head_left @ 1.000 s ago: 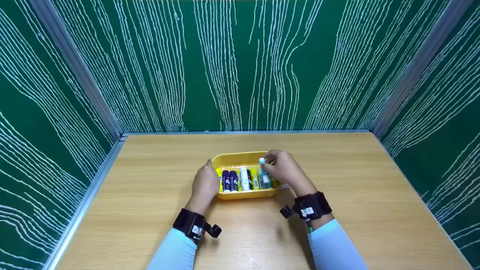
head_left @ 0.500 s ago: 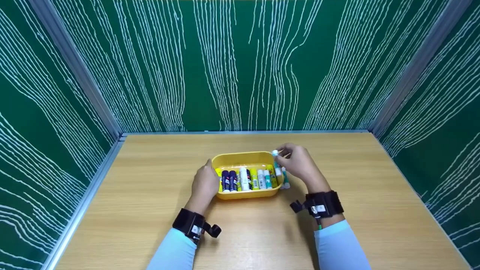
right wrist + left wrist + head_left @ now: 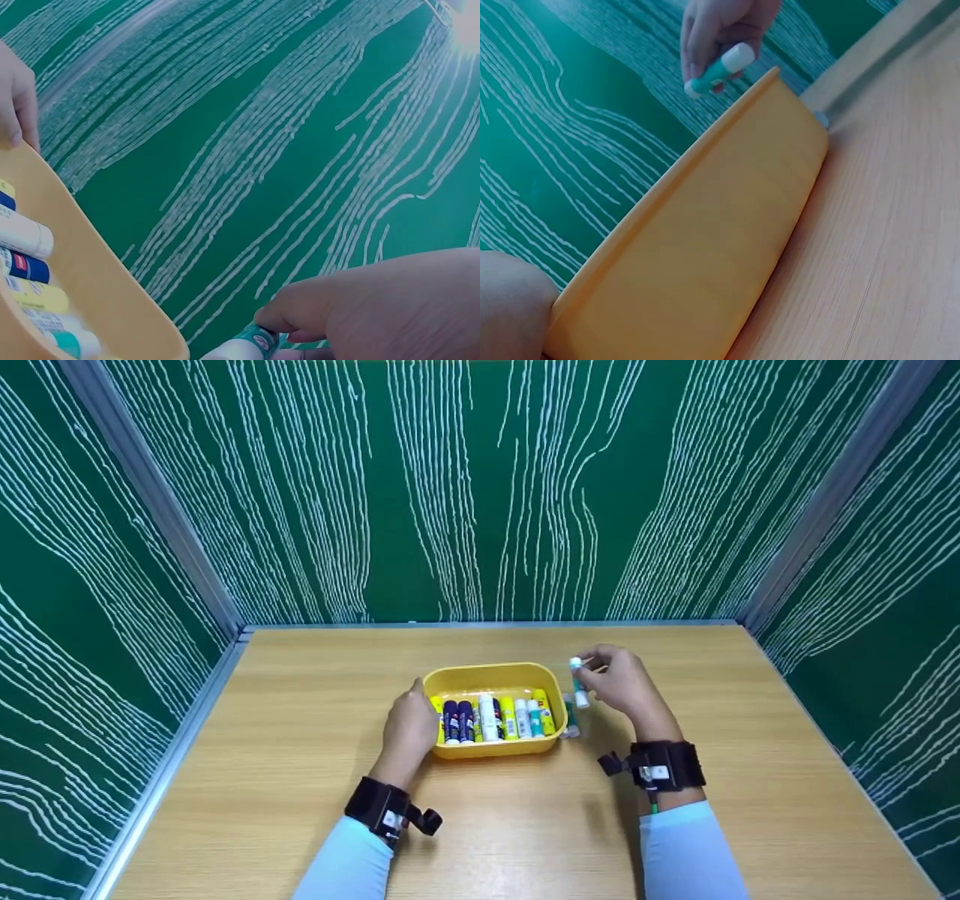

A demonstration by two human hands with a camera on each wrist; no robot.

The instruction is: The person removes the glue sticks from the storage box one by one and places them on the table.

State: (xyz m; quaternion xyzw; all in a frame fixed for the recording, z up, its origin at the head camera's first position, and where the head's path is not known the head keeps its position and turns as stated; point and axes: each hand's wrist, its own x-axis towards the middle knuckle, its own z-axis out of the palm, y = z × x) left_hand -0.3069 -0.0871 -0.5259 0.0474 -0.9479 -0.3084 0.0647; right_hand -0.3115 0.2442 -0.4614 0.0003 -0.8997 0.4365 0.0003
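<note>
A yellow plastic tray (image 3: 480, 678) stands on the table with a row of glue sticks inside: dark blue, white, yellow and teal. My left hand (image 3: 411, 724) grips the tray's left end at the rim. Just past the tray's right end, in the air, my right hand (image 3: 621, 681) pinches a teal and white glue stick (image 3: 579, 688) between thumb and fingers. The left wrist view shows this glue stick (image 3: 718, 71) tilted beyond the tray's far end; the right wrist view shows only part of it, low in the frame.
Close against the tray's right side, teal and white glue sticks (image 3: 571, 721) lie on the wooden table (image 3: 300, 795); how many is hard to tell. Green panels (image 3: 480, 495) with white wavy lines enclose the table at the back and both sides.
My right hand has lifted the teal glue stick out of the tray and carried it right, past the rim. The left hand and tray have stayed in place.
</note>
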